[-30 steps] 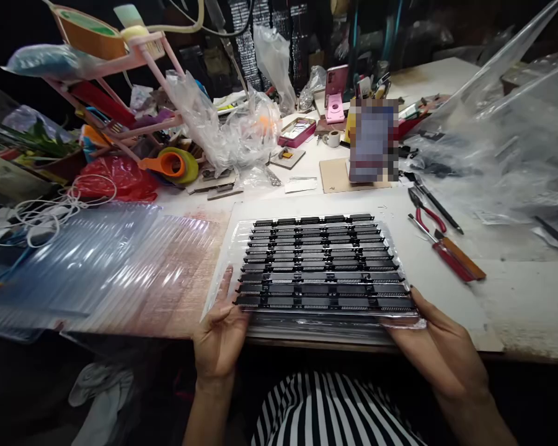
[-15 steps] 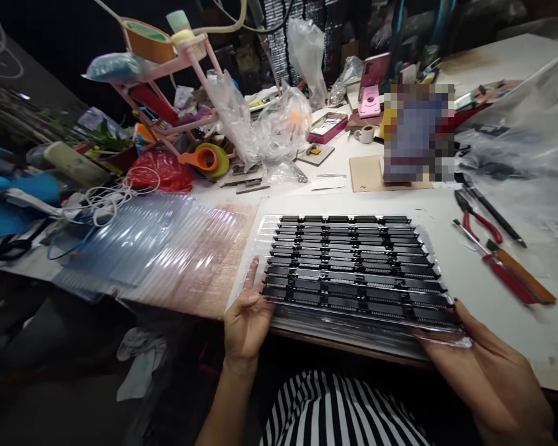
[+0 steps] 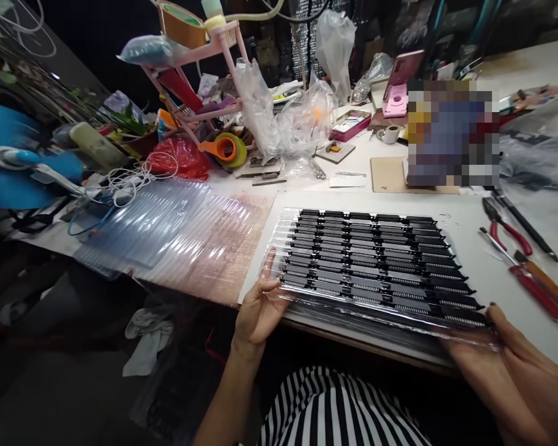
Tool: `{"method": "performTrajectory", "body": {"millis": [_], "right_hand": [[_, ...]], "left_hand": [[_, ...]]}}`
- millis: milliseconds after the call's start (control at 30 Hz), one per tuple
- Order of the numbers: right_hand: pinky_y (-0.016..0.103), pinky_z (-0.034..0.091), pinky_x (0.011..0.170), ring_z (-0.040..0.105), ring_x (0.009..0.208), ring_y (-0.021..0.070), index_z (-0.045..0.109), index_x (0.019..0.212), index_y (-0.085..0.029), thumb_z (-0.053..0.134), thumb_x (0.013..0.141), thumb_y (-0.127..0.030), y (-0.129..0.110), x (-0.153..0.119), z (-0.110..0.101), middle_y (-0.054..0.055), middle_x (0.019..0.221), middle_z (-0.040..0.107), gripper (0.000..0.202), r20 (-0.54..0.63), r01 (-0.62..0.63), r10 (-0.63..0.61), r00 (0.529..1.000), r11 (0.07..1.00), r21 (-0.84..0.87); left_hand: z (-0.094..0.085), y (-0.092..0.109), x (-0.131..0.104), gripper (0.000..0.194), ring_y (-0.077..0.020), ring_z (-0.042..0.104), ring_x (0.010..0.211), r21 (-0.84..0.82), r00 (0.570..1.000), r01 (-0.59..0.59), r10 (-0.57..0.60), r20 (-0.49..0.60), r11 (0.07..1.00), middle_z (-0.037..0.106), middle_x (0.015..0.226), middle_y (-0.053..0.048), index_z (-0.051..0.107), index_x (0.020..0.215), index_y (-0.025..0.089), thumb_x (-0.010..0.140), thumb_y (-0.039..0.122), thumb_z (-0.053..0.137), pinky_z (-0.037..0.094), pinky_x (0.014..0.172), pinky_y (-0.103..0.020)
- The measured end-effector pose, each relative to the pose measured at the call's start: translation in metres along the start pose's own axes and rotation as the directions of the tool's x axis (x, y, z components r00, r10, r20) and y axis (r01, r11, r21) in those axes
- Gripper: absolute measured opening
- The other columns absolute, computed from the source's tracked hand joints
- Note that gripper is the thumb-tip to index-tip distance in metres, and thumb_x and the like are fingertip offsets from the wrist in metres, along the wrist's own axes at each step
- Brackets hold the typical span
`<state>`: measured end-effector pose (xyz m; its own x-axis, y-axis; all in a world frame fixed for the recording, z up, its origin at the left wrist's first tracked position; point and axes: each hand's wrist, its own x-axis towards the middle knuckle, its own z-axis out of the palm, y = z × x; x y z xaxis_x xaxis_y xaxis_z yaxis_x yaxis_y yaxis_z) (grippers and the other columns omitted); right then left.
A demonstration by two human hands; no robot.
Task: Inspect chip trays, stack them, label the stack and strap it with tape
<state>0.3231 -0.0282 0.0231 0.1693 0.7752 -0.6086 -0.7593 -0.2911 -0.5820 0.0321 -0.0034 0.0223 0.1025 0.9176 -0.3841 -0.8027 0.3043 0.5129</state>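
Note:
A clear plastic tray (image 3: pixel 283 230) holds rows of black, comb-toothed electronic parts (image 3: pixel 367 272). My left hand (image 3: pixel 263 310) grips the tray's near left corner, thumb on top and fingers along its side and beneath. At the near right corner, my right hand (image 3: pixel 511 365) holds the tray with the thumb on its edge; the other fingers are partly hidden below. The tray lies over a white board (image 3: pixel 265 248) at the table's front edge, and its near side looks slightly raised. More clear layers seem to show under the near edge.
Empty ribbed clear trays (image 3: pixel 186 229) lie to the left, beside a tangled white cable (image 3: pixel 134 176) and a blue fan (image 3: pixel 23 158). Red-handled pliers (image 3: pixel 504 229) and a red cutter (image 3: pixel 537 288) lie at right. Plastic bags (image 3: pixel 302 114) and a pink rack (image 3: pixel 190 62) stand behind.
The whole scene has shifted right in view as the camera turned left. Both hands keep hold of the tray, whose near edge appears tilted slightly differently.

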Motion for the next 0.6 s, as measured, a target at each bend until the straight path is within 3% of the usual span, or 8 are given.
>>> {"method": "performTrajectory", "body": {"millis": [167, 333, 600], "right_hand": [[0.043, 0.062, 0.075, 0.050, 0.119, 0.0291, 0.062, 0.112, -0.036, 0.049, 0.085, -0.038, -0.001, -0.002, -0.007, -0.001, 0.133, 0.051, 0.029, 0.088, 0.000, 0.004, 0.996, 0.999, -0.042], [0.047, 0.058, 0.081, 0.045, 0.124, 0.0285, 0.058, 0.117, -0.038, 0.047, 0.088, -0.037, 0.003, -0.004, -0.006, -0.003, 0.137, 0.047, 0.031, 0.144, 0.032, -0.031, 0.989, 0.999, -0.004], [0.051, 0.050, 0.092, 0.043, 0.125, 0.0262, 0.056, 0.119, -0.037, 0.044, 0.090, -0.039, 0.010, -0.004, -0.001, -0.002, 0.136, 0.048, 0.031, 0.148, 0.017, -0.026, 0.989, 0.998, 0.063]], "left_hand": [[-0.003, 0.003, 0.000, 0.070, -0.0183, 0.064, 0.092, 0.065, 0.998, 0.035, -0.038, 0.042, 0.997, 0.067, 0.103, -0.005, 0.024, 0.142, 0.030, 0.080, 0.005, 0.041, 0.042, 0.095, -0.046], [-0.002, 0.003, 0.001, 0.071, -0.0189, 0.061, 0.102, 0.050, 1.000, 0.014, -0.015, 0.020, 0.999, 0.065, 0.110, -0.005, 0.024, 0.142, 0.031, 0.079, 0.003, 0.039, 0.041, 0.097, -0.044], [-0.001, 0.002, 0.001, 0.071, -0.0188, 0.064, 0.096, 0.097, 1.000, -0.003, 0.005, -0.022, 0.995, 0.063, 0.116, -0.010, 0.028, 0.142, 0.028, 0.077, 0.001, 0.040, 0.047, 0.090, -0.040]]}}
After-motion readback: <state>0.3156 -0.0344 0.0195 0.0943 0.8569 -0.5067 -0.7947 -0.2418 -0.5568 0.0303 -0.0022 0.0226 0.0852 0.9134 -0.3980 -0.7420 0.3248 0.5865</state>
